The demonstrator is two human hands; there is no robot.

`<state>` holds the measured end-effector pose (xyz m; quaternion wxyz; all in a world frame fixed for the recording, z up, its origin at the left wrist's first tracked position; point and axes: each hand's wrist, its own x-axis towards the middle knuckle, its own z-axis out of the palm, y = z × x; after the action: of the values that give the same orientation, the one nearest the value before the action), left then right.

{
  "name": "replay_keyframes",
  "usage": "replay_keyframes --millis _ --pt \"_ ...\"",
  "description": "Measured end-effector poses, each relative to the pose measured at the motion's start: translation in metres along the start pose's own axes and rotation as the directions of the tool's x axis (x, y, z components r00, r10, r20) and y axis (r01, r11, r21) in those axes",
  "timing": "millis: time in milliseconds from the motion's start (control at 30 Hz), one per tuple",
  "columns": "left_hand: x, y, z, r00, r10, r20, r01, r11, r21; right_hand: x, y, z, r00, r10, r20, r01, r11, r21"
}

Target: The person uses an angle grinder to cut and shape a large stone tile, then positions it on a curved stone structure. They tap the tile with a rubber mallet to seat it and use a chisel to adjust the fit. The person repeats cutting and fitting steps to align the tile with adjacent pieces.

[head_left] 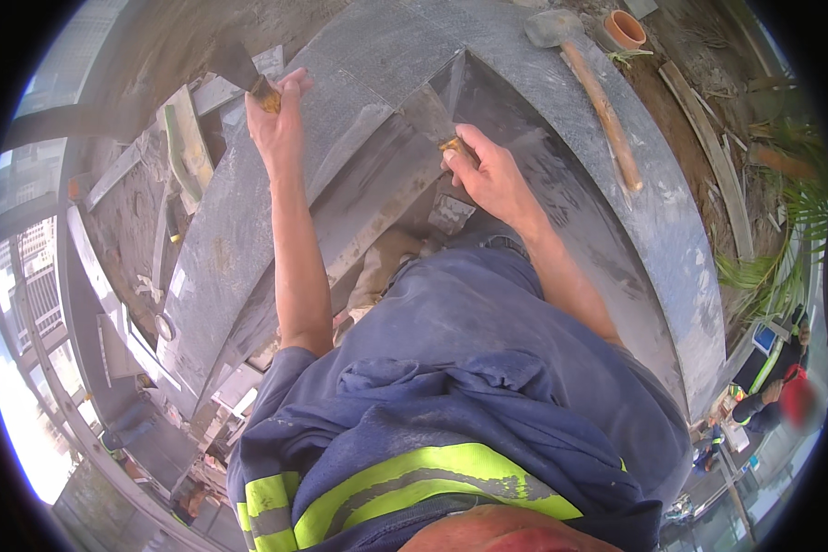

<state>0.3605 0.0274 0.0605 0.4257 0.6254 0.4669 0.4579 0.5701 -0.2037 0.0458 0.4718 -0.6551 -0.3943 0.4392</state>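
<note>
My left hand [276, 133] is raised at the upper left, its fingers closed round the wooden handle of a putty knife [236, 68] with a broad dark blade. In front of my body, my right hand [501, 182] grips the short yellowish handle of another putty knife [429, 114]. That second blade reaches toward the inner corner of a grey stone slab surround [359, 64]; whether it touches the surface I cannot tell. Dark smears mark the inner face [561, 175] to the right of this hand.
A mallet [591, 101] with a wooden handle lies on the slab at the right, near a terracotta pot [625, 30]. Wooden planks [708, 156] and soil lie beyond, with palm leaves [791, 221]. Offcuts [189, 138] are at left. A person in a red helmet [798, 400] is at far right.
</note>
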Motion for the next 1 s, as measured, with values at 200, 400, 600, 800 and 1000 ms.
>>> replay_keyframes --millis 200,400,600,800,1000 --pt "-0.16 0.016 0.002 0.879 0.255 0.403 -0.369 0.899 0.235 -0.013 -0.026 0.014 0.952 0.17 0.253 -0.182 0.983 0.025" --pt "-0.263 -0.128 -0.084 0.727 -0.578 0.37 0.125 0.642 0.757 -0.04 -0.002 -0.034 0.884 0.375 0.279 -0.394 0.919 0.013" --pt "-0.245 -0.06 -0.067 0.725 -0.602 0.334 0.404 0.766 0.501 -0.045 0.062 0.001 0.994 0.1 -0.033 -0.105 0.938 -0.329" --pt "-0.222 -0.018 0.003 0.719 -0.48 0.503 0.58 0.813 -0.054 -0.053 0.011 0.049 0.953 -0.194 0.233 0.273 0.883 -0.381" --pt "-0.193 0.012 0.044 0.775 -0.476 0.416 0.619 0.705 -0.346 -0.042 0.029 0.043 0.992 -0.122 -0.014 0.122 0.992 0.031"
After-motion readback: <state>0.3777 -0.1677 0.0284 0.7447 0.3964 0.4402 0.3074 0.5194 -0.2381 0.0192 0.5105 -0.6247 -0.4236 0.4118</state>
